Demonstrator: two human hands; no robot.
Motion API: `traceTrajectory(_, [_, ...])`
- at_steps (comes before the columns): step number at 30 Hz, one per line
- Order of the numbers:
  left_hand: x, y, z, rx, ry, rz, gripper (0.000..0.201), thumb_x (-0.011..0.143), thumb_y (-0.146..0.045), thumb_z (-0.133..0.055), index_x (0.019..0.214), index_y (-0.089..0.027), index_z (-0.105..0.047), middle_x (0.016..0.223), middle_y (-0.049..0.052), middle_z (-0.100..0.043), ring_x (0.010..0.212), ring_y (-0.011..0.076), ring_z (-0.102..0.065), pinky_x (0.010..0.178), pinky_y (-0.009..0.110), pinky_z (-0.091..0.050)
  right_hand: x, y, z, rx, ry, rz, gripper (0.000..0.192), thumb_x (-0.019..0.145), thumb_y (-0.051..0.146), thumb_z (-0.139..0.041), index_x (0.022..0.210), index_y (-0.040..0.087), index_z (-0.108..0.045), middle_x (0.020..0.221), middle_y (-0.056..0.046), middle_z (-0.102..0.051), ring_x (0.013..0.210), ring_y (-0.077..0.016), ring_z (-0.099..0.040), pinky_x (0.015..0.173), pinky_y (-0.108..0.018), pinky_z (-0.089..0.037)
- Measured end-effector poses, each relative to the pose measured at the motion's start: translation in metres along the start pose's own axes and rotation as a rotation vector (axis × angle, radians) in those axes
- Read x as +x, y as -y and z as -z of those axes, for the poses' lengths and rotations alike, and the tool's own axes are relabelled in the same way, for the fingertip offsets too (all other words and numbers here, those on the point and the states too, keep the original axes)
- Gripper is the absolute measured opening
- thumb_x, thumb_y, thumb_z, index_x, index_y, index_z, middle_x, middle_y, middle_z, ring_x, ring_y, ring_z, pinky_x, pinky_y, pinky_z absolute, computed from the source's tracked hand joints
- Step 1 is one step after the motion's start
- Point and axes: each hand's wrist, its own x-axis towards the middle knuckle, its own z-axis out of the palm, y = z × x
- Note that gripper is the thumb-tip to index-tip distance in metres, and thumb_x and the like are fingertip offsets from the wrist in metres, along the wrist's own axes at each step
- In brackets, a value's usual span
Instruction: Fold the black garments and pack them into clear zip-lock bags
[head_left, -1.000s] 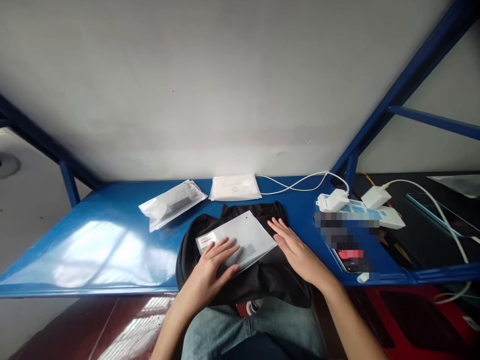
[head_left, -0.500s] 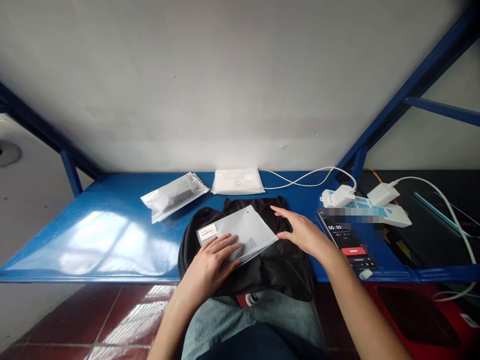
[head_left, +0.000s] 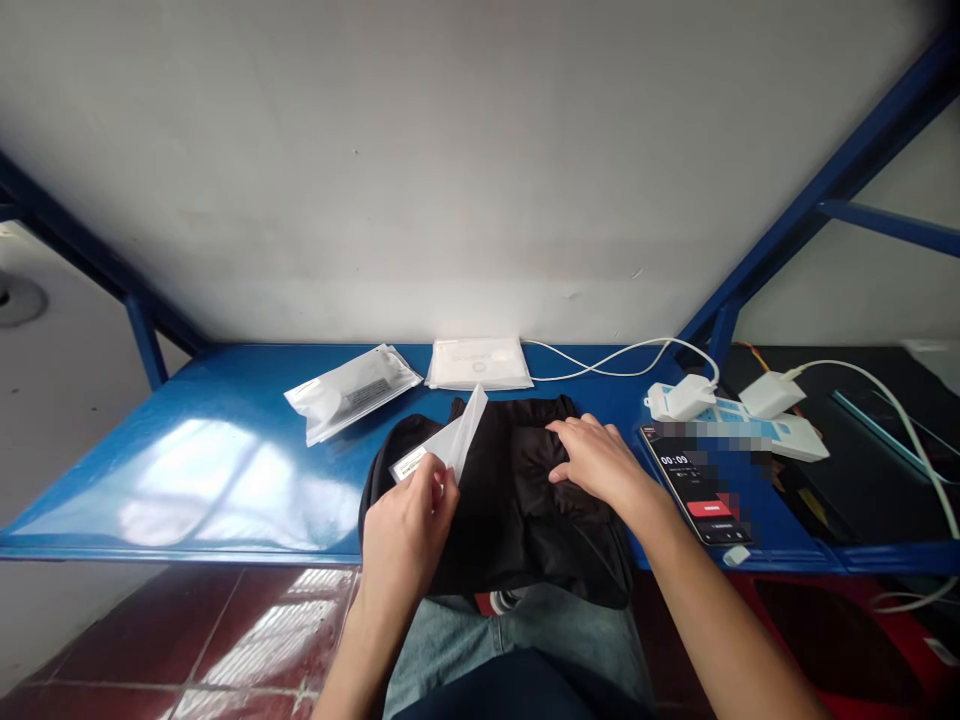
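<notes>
My left hand point(head_left: 409, 525) pinches a frosted plastic pouch point(head_left: 457, 440) between thumb and fingers. The pouch is tilted up and bent, and a barcode label shows on its left part. Under it lies a bunched black fabric item point(head_left: 495, 530), across the table's front edge above my lap; whether it is a garment or a bag I cannot tell. On the right side of this fabric rests my right hand point(head_left: 596, 460), thumb and fingers apart and touching the cloth.
Another frosted pouch point(head_left: 352, 393) and a white packet point(head_left: 480, 363) lie at the back of the blue table point(head_left: 247, 400). To the right are a phone point(head_left: 694, 490) with a running timer, a power strip point(head_left: 795, 435) with white chargers point(head_left: 772, 391), and a white cable point(head_left: 622, 350).
My left hand has gone from lying flat on the pouch to pinching it, lifting it and drawing it leftward off the black fabric. My right hand has come down onto the cloth.
</notes>
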Motion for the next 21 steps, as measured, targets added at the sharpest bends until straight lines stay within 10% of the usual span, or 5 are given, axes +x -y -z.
traceTrajectory(8, [0.002,-0.020,-0.018,0.054,0.192,-0.087,0.019,0.105,-0.034,-0.045,0.092,-0.025,-0.054,0.085,0.000,-0.073,0.073,0.0187,-0.070,0.055,0.028,-0.024,-0.016,-0.023,-0.003,0.195,-0.024,0.214,0.041,0.081,0.028,-0.071,0.123,0.026,-0.068,0.137,-0.010,-0.065,0.135,-0.0337,-0.053,0.110,-0.050,-0.043])
traceTrajectory(15, [0.000,-0.015,-0.035,0.041,0.190,-0.011,0.022,0.106,-0.034,-0.043,0.091,-0.024,-0.056,0.079,0.000,-0.071,0.072,0.0189,-0.071,0.057,0.027,-0.027,-0.037,-0.029,0.016,0.334,0.073,0.179,0.025,0.089,0.040,-0.066,0.112,0.029,-0.067,0.111,-0.005,-0.075,0.108,-0.0308,-0.070,0.090,-0.039,-0.054])
traceTrajectory(21, [0.000,-0.017,-0.026,-0.029,0.233,-0.108,0.019,0.104,-0.040,-0.049,0.098,-0.025,-0.058,0.088,0.000,-0.072,0.079,0.0194,-0.071,0.059,0.026,-0.034,-0.054,-0.048,0.012,0.455,0.062,0.047,0.083,0.089,0.058,-0.068,0.160,0.036,-0.032,0.152,-0.011,-0.057,0.132,-0.0373,-0.061,0.097,-0.043,-0.056])
